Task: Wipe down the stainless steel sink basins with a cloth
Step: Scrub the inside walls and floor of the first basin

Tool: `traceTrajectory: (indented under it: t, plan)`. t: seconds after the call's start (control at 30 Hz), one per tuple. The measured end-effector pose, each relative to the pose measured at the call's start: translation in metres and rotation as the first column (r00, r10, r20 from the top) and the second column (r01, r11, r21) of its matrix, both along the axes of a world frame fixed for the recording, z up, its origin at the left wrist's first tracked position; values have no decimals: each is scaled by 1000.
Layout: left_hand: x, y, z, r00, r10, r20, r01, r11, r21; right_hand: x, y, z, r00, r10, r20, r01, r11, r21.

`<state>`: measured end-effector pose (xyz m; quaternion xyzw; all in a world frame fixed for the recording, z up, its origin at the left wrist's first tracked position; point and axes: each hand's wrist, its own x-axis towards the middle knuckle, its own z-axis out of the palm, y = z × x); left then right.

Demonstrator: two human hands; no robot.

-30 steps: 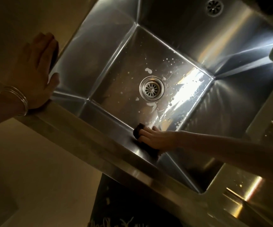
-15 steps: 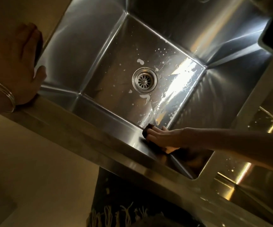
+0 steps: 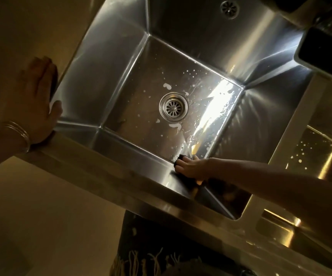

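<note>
At the near wall of the sink (image 3: pixel 105 72), low by its right corner, one right hand (image 3: pixel 193 168) presses one dark cloth (image 3: pixel 181 157) onto the steel, fingers nearly straight. One left hand (image 3: pixel 35 100) lies flat on the rim, holding nothing. Farther sits one drain (image 3: pixel 173 107).

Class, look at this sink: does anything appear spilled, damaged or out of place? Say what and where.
White splashes dot the basin floor around the drain, not yet wiped; similar specks mark the second basin on the right. Nothing looks damaged or askew.
</note>
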<state>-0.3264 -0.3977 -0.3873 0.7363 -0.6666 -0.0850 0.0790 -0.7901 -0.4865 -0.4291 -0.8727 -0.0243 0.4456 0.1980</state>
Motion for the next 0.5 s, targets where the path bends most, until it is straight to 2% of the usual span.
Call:
traceTrajectory:
  t: [0.07,0.13,0.2,0.23,0.33,0.37,0.43,0.5]
  plan:
    - [-2,1,0,999,51,-1,-51,998,-35,13,4,-6,993,-50,108,58,996,-74]
    - [-10,-1,11,999,50,14,-51,998,22,22,9,-11,971,-93,220,120,986,-116]
    - [-13,-2,11,999,35,30,-35,999,-1,32,12,-13,936,-127,330,185,971,-152]
    - [-15,-2,9,999,34,14,-34,999,-22,37,13,-17,931,-129,342,194,968,-163]
    - [-27,-19,19,993,27,-114,-32,998,-46,50,22,-28,959,-156,237,199,966,-168]
    - [-35,-30,26,997,-23,-72,18,997,-71,51,24,-29,962,-175,210,213,961,-177]
    - [-64,-60,44,968,-250,33,252,960,-119,51,22,-26,966,-197,167,226,958,-179]
    - [-103,-91,51,868,-493,59,496,859,-127,50,17,-13,963,-240,124,257,955,-145]
